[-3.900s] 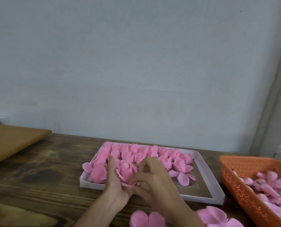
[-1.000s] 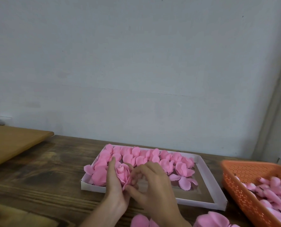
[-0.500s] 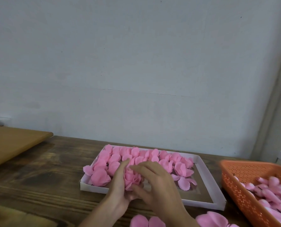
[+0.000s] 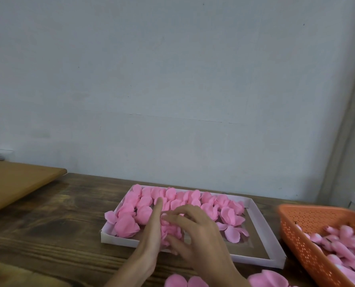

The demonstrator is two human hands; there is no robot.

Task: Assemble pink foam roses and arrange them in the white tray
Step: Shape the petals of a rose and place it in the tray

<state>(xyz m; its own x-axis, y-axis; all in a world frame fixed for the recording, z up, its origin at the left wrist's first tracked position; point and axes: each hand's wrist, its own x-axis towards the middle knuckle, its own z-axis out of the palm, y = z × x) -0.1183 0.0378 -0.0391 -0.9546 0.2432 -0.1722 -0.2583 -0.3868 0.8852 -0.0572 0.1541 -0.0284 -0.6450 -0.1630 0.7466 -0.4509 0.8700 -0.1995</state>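
Pink foam rose (image 4: 171,232) sits between your two hands, low in the front part of the white tray (image 4: 263,224), just right of the roses at its left end. Nearest you, loose petals (image 4: 185,282) lie on the wooden table (image 4: 48,235) at the bottom edge, close to your right wrist. Both forearms come in from below and converge.

Your left hand (image 4: 151,230) stands on its edge with the fingers straight and the index reaching toward the far rows. Its palm side is laid against the rose's left flank. Your right hand (image 4: 199,235) arches over the flower from the right, fingers curled across the top and thumb tucked in at the near side. Motion blur leaves it unclear how firmly it pinches, but it appears to grip the petals.

Beyond the hands, finished roses (image 4: 185,200) fill the tray's far rows, while its right part shows bare floor. To the right stands an orange basket (image 4: 296,222) with more pink pieces. Far left, a lighter board (image 4: 17,183) lies by the pale wall (image 4: 172,79).
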